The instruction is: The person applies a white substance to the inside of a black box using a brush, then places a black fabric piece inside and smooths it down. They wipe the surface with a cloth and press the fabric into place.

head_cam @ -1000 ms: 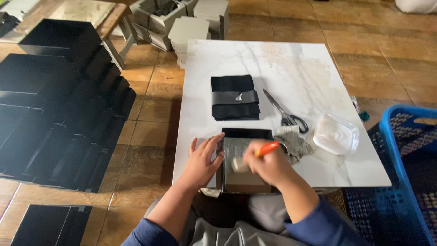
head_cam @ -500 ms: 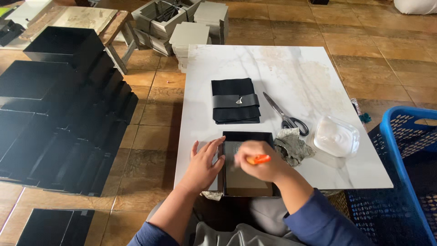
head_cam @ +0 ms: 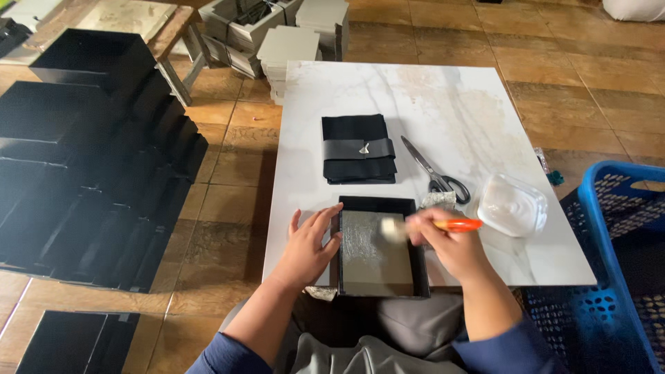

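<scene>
Far left, rows of open black boxes (head_cam: 90, 159) stand on the tiled floor, with stacks of grey board (head_cam: 287, 48) beyond the table's far corner. The left hand (head_cam: 308, 246) lies flat with fingers spread wide, pressing on the white marble tabletop (head_cam: 450, 104) and touching the left wall of a shallow black tray (head_cam: 379, 246), which sits at the near edge of the table, its grey inner panel partly wet and shiny. Behind the tray rests a folded black cloth bundle (head_cam: 359, 149) with a grey band. The right hand (head_cam: 450, 249) is closed around an orange-handled brush (head_cam: 433, 225), its pale bristles over the tray's grey panel. Scissors (head_cam: 433, 170) lie just beyond, then a clear plastic container (head_cam: 512, 204), and a blue plastic crate (head_cam: 616, 277) stands on the floor at the far right.
</scene>
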